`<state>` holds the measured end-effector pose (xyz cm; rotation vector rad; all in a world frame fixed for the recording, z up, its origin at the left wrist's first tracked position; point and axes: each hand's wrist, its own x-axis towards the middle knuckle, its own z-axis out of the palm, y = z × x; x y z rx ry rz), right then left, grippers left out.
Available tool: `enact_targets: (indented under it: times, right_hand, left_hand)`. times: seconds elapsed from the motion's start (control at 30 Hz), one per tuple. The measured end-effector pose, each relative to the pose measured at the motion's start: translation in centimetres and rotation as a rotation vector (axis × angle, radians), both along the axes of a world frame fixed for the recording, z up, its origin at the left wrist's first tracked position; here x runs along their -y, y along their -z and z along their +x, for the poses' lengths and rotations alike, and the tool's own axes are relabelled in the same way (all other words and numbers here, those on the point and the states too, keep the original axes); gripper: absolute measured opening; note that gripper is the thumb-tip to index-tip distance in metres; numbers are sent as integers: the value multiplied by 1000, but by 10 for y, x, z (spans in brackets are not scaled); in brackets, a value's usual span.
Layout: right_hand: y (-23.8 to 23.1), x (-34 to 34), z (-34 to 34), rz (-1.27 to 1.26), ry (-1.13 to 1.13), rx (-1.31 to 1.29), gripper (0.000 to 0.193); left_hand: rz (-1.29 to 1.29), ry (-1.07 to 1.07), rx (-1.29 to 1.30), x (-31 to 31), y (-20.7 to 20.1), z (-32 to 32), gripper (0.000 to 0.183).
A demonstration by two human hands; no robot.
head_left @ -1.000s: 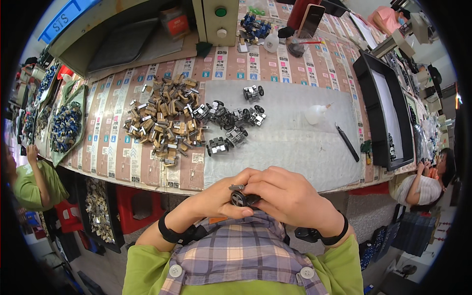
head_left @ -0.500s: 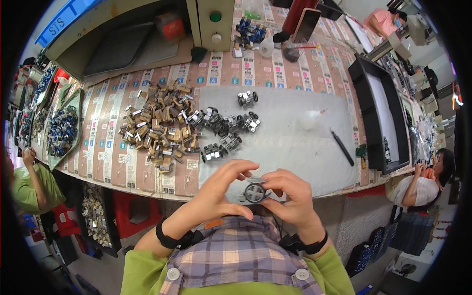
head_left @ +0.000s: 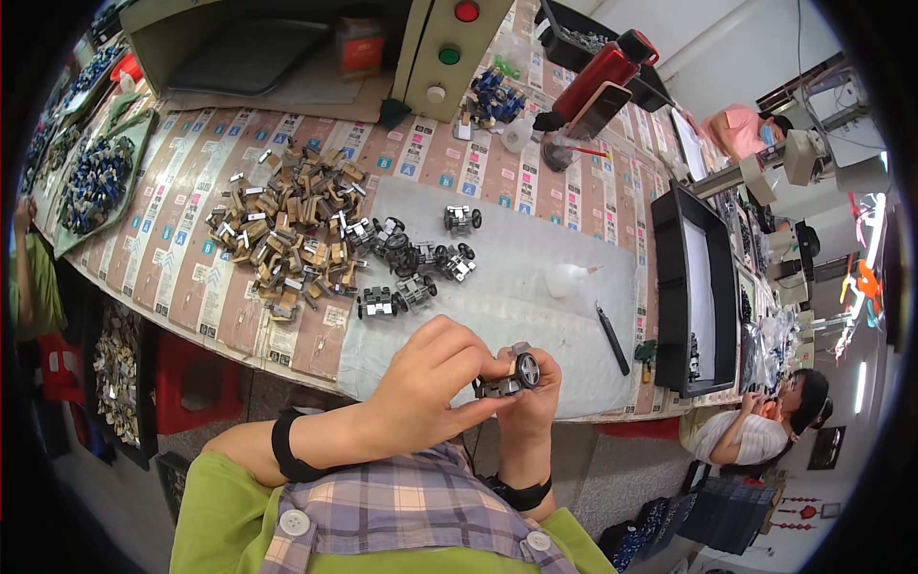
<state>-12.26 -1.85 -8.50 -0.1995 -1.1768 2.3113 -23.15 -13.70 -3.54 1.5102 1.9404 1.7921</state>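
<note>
Close in front of my body, a small grey toy-car chassis with a black spoked wheel (head_left: pixel 528 370) is held in both hands. My left hand (head_left: pixel 426 383) pinches it from the left with thumb and forefinger. The fingers of my right hand (head_left: pixel 534 407) curl round its right side, beside the wheel; my palms hide part of it. Beyond my hands, several similar silver-and-black wheeled chassis (head_left: pixel 416 256) lie clustered on a pale grey mat (head_left: pixel 516 253). One more chassis (head_left: pixel 462 220) stands apart behind them.
Left of the mat is a heap of tan-and-grey parts (head_left: pixel 287 230). On the mat's right lie a white needle-tip bottle (head_left: pixel 569 279) and a black pen-like tool (head_left: pixel 612 340). A long black tray (head_left: pixel 665 287) borders the right. A phone (head_left: pixel 601 110) leans near a red flask (head_left: pixel 612 65).
My view has swung to the right. The chassis has been turned in my hands, its wheel now angled to the right, and my left fingers have closed onto it.
</note>
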Motion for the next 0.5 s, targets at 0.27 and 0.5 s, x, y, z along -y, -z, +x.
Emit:
enact_targets:
  times: [0.27,0.5]
  right_hand:
    - [-8,-7,4,122,12,50,21]
    - [-15,-15,2,440,-86,158,25]
  left_hand:
    - [-68,88,127,-7,7,-3,27]
    - [-123,157,284,2,17,-12,25]
